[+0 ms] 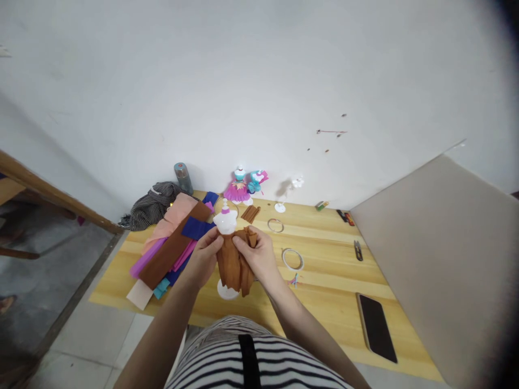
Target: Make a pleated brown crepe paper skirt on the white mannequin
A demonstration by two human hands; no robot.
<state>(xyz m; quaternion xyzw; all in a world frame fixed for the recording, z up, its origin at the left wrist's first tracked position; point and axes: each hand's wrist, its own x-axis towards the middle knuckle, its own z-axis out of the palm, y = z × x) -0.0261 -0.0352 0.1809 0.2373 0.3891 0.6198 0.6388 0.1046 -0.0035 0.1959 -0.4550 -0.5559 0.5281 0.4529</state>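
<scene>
A small white mannequin (226,220) on a round white base stands at the near middle of a wooden table (324,302). Brown fabric (232,269) is wrapped round its waist and hangs down like a skirt. My left hand (205,258) pinches the fabric at the mannequin's left side. On the right side, my right hand (259,254) grips the same brown fabric, with a folded end sticking up above its fingers.
A pile of coloured fabric strips (170,248) and a striped cloth (156,204) lie at the left. Dressed mannequins (240,189) and a bare stand (284,197) stand by the wall. Tape rolls (292,259), small clippers (358,249) and a phone (376,326) lie to the right. A grey board (441,259) leans at the right.
</scene>
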